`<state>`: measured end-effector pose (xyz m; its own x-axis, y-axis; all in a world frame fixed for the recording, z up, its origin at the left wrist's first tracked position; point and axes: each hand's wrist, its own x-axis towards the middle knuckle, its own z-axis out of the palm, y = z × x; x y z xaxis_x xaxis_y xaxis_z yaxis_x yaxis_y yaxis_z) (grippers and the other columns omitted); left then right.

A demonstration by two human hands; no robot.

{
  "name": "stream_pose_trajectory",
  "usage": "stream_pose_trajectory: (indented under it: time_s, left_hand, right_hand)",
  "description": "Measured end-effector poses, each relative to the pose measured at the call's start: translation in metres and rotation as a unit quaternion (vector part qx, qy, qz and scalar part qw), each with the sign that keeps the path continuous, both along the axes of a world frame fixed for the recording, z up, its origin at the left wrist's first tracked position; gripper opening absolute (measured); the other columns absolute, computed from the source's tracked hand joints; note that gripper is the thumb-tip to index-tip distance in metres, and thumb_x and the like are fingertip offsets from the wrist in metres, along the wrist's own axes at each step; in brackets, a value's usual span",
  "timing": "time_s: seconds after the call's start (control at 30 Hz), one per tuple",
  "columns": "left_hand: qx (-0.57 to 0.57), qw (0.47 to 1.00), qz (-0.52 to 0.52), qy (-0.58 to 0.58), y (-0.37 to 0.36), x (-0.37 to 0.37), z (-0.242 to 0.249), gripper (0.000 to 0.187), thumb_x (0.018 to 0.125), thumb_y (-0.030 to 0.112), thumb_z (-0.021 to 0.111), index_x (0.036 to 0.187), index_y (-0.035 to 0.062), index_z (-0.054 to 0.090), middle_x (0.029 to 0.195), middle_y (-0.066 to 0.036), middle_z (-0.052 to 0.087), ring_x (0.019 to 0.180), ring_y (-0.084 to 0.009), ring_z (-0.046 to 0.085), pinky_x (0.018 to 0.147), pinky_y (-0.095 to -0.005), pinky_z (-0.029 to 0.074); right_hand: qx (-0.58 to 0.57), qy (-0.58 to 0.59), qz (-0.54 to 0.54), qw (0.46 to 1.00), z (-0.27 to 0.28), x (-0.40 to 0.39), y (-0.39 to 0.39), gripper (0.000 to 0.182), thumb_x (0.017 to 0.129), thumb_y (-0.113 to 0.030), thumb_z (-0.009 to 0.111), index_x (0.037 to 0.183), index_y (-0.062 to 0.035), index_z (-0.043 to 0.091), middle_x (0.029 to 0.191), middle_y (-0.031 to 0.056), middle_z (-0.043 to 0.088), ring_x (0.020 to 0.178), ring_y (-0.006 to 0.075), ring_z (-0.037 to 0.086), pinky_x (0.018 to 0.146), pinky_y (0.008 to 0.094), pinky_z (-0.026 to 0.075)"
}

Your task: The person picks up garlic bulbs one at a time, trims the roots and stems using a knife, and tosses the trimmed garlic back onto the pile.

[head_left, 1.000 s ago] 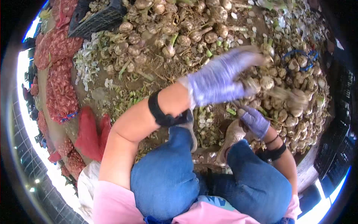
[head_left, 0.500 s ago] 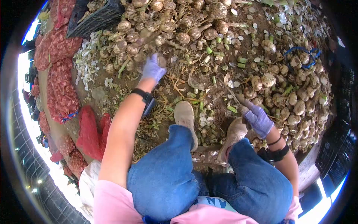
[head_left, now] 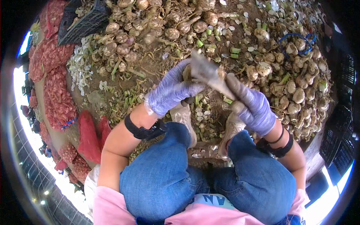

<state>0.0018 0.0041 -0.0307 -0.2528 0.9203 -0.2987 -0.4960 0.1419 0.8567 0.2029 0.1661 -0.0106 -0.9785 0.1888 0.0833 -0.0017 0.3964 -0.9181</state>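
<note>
My right hand (head_left: pixel 255 110), in a purple glove with dirty fingers, is wrapped round a knife (head_left: pixel 208 73). Its broad blade is smeared by motion and slants up to the left. Facing it, my left hand (head_left: pixel 168 92), gloved the same way, closes on a garlic bulb (head_left: pixel 186 72) that is mostly hidden by the fingers and the blade. Both hands meet above my shoes, over the littered ground. Garlic bulbs with long stalks (head_left: pixel 172 33) lie beyond my left hand. To the right of my right hand is a heap of short-cut garlic bulbs (head_left: pixel 299 95).
Full red mesh sacks (head_left: pixel 60 95) line the left side, with a slack red sack (head_left: pixel 88 135) nearer me. A black plastic crate (head_left: pixel 84 22) stands at the upper left. Blue cord (head_left: pixel 309 39) lies on the right heap. Cut stalks (head_left: pixel 131 97) and peelings litter the ground.
My left hand has come back from the stalked garlic towards my right hand, bringing the bulb. My right hand has lifted the knife up and inwards, so blade and bulb now meet in view.
</note>
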Motion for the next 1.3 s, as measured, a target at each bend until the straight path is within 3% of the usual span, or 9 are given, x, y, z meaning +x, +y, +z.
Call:
stream_pose_trajectory:
  time_s: [0.1, 0.27, 0.43, 0.6, 0.8, 1.0, 1.1, 1.2, 1.3]
  left_hand:
    - [-0.119, 0.993, 0.005, -0.004, -0.002, 0.002, 0.014, 0.045, 0.084, 0.041, 0.067, 0.113, 0.0067, 0.059, 0.082, 0.002, 0.059, 0.064, -0.0038, 0.049, 0.054, -0.0208, 0.044]
    - [-0.147, 0.981, -0.038, -0.117, -0.008, -0.006, -0.003, 0.059, 0.092, 0.052, 0.055, 0.122, 0.0013, 0.055, 0.100, -0.006, 0.066, 0.094, -0.0167, 0.064, 0.083, -0.0357, 0.055]
    - [-0.133, 0.987, -0.087, -0.009, 0.006, 0.004, 0.020, 0.062, 0.093, 0.053, 0.053, 0.127, 0.0009, 0.052, 0.099, -0.007, 0.066, 0.096, -0.0164, 0.063, 0.088, -0.0306, 0.052]
    - [-0.161, 0.974, -0.120, 0.102, 0.020, 0.018, 0.034, 0.085, 0.080, 0.022, 0.078, 0.144, 0.0022, 0.026, 0.119, -0.006, 0.054, 0.102, -0.0146, 0.055, 0.090, -0.0301, 0.047]
    - [-0.045, 0.964, -0.132, 0.225, 0.012, 0.023, 0.027, 0.080, 0.074, 0.012, 0.083, 0.138, 0.0032, 0.035, 0.121, -0.007, 0.053, 0.110, -0.0162, 0.053, 0.097, -0.0317, 0.045]
    - [-0.111, 0.993, -0.035, 0.030, 0.008, 0.016, 0.018, 0.074, 0.073, 0.016, 0.084, 0.133, 0.0053, 0.042, 0.119, -0.006, 0.054, 0.105, -0.0161, 0.055, 0.094, -0.0327, 0.048]
    - [0.098, 0.832, -0.157, 0.522, -0.008, 0.000, -0.025, 0.059, 0.082, 0.020, 0.073, 0.134, 0.0055, 0.046, 0.125, -0.008, 0.057, 0.112, -0.0215, 0.058, 0.103, -0.0402, 0.043]
    - [0.010, 0.992, -0.025, 0.127, -0.010, 0.020, 0.010, 0.045, 0.086, 0.030, 0.068, 0.125, 0.0102, 0.057, 0.114, -0.006, 0.065, 0.105, -0.0202, 0.061, 0.103, -0.0377, 0.043]
    - [-0.004, 0.939, -0.131, 0.318, 0.004, 0.020, 0.032, 0.053, 0.079, 0.037, 0.075, 0.121, 0.0111, 0.058, 0.112, -0.004, 0.066, 0.105, -0.0204, 0.061, 0.100, -0.0365, 0.044]
  right_hand:
    - [-0.041, -0.084, -0.022, 0.995, 0.009, 0.004, 0.006, 0.059, 0.097, -0.033, 0.052, 0.146, -0.0057, 0.035, 0.109, 0.0189, 0.064, 0.092, 0.0316, 0.066, 0.084, 0.0350, 0.049]
    - [-0.154, -0.157, -0.053, 0.974, 0.012, 0.007, 0.005, 0.063, 0.096, -0.034, 0.054, 0.147, -0.0040, 0.033, 0.131, 0.0170, 0.054, 0.119, 0.0266, 0.054, 0.100, 0.0336, 0.040]
    - [-0.338, -0.187, -0.111, 0.916, 0.011, -0.001, 0.003, 0.076, 0.089, -0.027, 0.066, 0.150, -0.0043, 0.027, 0.147, 0.0132, 0.040, 0.130, 0.0196, 0.041, 0.106, 0.0330, 0.035]
    - [-0.387, -0.229, -0.119, 0.885, 0.025, -0.010, 0.006, 0.081, 0.086, -0.021, 0.070, 0.151, -0.0046, 0.024, 0.147, 0.0111, 0.039, 0.126, 0.0166, 0.041, 0.105, 0.0312, 0.036]
    - [-0.352, -0.096, -0.101, 0.926, 0.012, -0.010, -0.006, 0.081, 0.086, -0.025, 0.070, 0.149, -0.0027, 0.026, 0.148, 0.0122, 0.040, 0.133, 0.0172, 0.037, 0.109, 0.0329, 0.033]
    - [-0.041, -0.046, 0.023, 0.998, 0.019, 0.002, 0.015, 0.066, 0.094, -0.026, 0.058, 0.147, -0.0004, 0.029, 0.132, 0.0243, 0.054, 0.113, 0.0324, 0.060, 0.095, 0.0367, 0.046]
    - [0.113, -0.030, 0.098, 0.988, 0.034, -0.006, 0.011, 0.064, 0.089, -0.026, 0.061, 0.147, -0.0151, 0.036, 0.090, 0.0165, 0.063, 0.074, 0.0341, 0.065, 0.065, 0.0404, 0.053]
    - [0.177, -0.035, 0.118, 0.977, 0.040, -0.012, 0.001, 0.067, 0.081, -0.027, 0.066, 0.144, -0.0263, 0.041, 0.066, 0.0076, 0.054, 0.050, 0.0279, 0.058, 0.045, 0.0392, 0.047]
    - [0.181, -0.004, 0.113, 0.977, 0.038, -0.014, -0.004, 0.070, 0.078, -0.026, 0.068, 0.143, -0.0267, 0.043, 0.066, 0.0077, 0.054, 0.048, 0.0271, 0.057, 0.041, 0.0380, 0.045]
